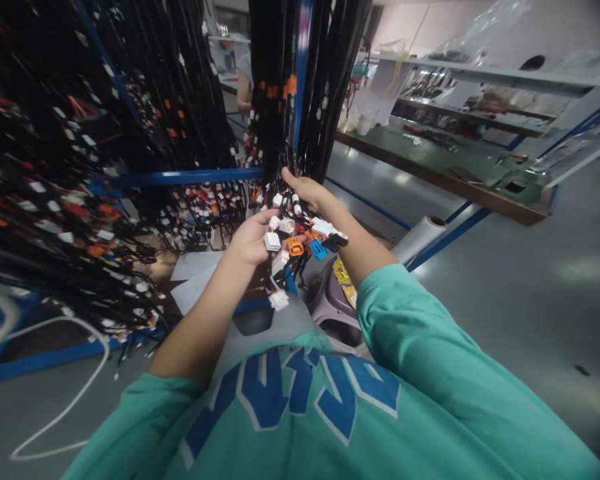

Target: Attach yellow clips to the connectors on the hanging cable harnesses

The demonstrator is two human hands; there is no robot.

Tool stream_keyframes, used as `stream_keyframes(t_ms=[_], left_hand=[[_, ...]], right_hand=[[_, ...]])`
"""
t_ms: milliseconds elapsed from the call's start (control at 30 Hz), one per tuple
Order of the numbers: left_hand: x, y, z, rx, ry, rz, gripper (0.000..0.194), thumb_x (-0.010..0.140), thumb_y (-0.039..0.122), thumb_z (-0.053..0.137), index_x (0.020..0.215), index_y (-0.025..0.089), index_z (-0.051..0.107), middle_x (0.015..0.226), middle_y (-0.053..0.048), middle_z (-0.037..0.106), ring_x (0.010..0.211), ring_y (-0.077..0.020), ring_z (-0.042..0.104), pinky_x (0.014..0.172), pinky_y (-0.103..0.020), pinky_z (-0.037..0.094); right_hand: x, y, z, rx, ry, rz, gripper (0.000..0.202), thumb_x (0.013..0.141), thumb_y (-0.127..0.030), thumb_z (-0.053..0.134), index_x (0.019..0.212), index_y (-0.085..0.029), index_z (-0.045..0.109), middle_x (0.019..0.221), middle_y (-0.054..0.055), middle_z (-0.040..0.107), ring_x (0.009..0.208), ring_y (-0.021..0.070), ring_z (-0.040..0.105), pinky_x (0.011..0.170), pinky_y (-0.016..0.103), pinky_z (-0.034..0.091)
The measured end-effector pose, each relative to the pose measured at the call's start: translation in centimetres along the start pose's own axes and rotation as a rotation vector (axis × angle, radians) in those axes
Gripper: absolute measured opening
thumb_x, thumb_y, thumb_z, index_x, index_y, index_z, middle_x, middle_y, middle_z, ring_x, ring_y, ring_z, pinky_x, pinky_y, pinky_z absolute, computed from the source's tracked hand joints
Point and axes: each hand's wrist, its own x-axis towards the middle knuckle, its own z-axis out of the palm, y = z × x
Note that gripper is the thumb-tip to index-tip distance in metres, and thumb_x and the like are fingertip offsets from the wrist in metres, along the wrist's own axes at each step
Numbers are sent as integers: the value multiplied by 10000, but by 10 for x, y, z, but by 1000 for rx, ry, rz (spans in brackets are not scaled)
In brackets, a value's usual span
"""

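Observation:
Several cables end in a cluster of plugs in front of my body. My left hand (253, 240) is wrapped round this cluster from the left, beside a white connector (272, 241). An orange connector (295, 246) and a blue connector (319, 249) hang at the cluster's lower side, with a black connector (335, 242) to their right. Lower down dangles another white connector (279, 300). My right hand (305, 190) is at the upper right of the bunch, around the black cables, its thumb pointing up and its other fingers mostly hidden.
Dense black wire harnesses (180, 87) hang on a blue rack (180, 177) ahead and left. A green-topped workbench (430, 157) stands at the right, near a plastic roll (420, 239). Below the hands is a stool (333, 300). A person's arm (243, 90) shows behind the rack.

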Motion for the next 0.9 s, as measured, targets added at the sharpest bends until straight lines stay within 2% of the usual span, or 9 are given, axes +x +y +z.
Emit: stream_keyframes(t_ms=[100,300,533,767,900], left_hand=[[2,0,-3,3,-3,15,417,897,211,299,1169,47,570,763,-132,716,743,-270,702,794,-502,545],[-1,0,-1,-3,-8,3,435,895,207,283,1183,41,563,794,-144,720,769,-279,702,797,-507,543],[0,1,-3,-10,-33,1,432,861,176,314,1190,36,557,845,-150,719,833,-297,695,831,-529,525],[6,2,-7,3,-28,4,421,878,200,309,1158,25,570,829,-153,716,843,-297,694,826,-512,532],[12,4,-9,17,-59,13,412,880,224,315,1118,21,583,796,-150,712,835,-301,694,810,-505,538]], right_hand=[[0,2,-2,-84,17,-21,399,892,-477,478,771,-128,628,505,-2,582,433,106,529,555,275,536],[2,2,-3,-76,7,-2,415,855,-528,509,783,-137,627,479,-7,565,431,110,530,517,257,522],[-1,0,1,-88,-2,-5,422,895,-494,461,844,-117,643,483,-3,577,446,111,532,555,273,538],[0,0,1,-104,6,-8,413,909,-475,446,786,-127,632,469,-10,558,449,106,534,570,265,542],[3,-2,2,-121,62,-31,383,911,-443,462,771,-129,631,492,-6,562,476,109,561,597,259,542]])
